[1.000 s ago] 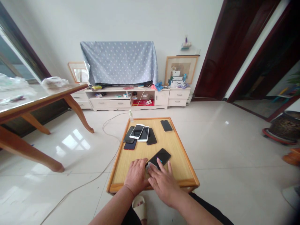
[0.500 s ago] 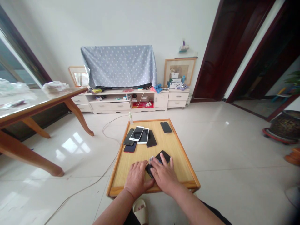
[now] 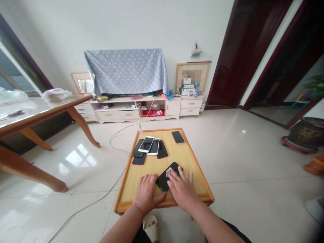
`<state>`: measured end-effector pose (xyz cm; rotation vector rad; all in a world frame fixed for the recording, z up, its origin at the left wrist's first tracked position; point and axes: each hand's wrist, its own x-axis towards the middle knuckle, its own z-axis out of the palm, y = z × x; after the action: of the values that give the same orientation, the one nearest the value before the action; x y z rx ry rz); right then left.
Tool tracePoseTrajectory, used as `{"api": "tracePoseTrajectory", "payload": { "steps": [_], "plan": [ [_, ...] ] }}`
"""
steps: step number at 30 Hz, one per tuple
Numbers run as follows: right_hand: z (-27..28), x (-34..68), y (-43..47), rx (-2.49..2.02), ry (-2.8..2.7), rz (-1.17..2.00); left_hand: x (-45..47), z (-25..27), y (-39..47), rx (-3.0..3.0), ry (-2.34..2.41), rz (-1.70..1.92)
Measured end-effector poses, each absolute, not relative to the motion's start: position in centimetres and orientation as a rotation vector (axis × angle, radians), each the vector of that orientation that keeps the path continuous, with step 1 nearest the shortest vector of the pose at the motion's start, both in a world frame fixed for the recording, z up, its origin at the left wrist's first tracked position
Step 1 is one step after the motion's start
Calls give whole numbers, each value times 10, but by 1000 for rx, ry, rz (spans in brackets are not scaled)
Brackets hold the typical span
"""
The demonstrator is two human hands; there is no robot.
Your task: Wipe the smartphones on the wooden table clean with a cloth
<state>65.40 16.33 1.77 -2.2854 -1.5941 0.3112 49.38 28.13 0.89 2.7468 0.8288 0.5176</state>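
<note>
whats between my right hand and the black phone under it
A small, crumpled pale wad, perhaps tissue or cloth, lies between your right hand and the black phone, as the head view shows.

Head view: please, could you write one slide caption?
Right hand presses a pale wad onto a black phone, left hand at the phone's edge.

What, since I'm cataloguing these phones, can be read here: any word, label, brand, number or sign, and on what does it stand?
No text can be read anywhere.
Glossy black rectangular phone nearest the camera: no legible mark.
Upper white-framed rectangular phone: any lettering is too small.
Clear plastic bottle with pale green top: any label is too blurred.
Stacked white and green boxes: marks too small and blurred to read.
</note>
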Motion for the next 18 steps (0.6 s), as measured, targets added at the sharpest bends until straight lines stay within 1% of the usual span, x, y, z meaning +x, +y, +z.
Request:
{"api": "tracePoseTrajectory", "payload": {
  "steps": [2, 4, 10, 12, 16, 18],
  "plan": [
    [20, 671, 165, -2425, -1466, 269, 494, 10, 281, 2749, 827, 518],
    [22, 673, 162, -2452, -1443, 258, 494, 11, 281, 2749, 823, 521],
    [24, 632, 141, -2084, -1739, 372, 494, 11, 281, 2755, 819, 500],
    [24, 641, 142, -2137, -1683, 358, 494, 12, 281, 2757, 826, 495],
    [23, 675, 149, -2379, -1433, 260, 495, 12, 280, 2760, 831, 493],
    [24, 674, 148, -2383, -1434, 244, 495, 12, 280, 2759, 826, 498]
  ]
}}
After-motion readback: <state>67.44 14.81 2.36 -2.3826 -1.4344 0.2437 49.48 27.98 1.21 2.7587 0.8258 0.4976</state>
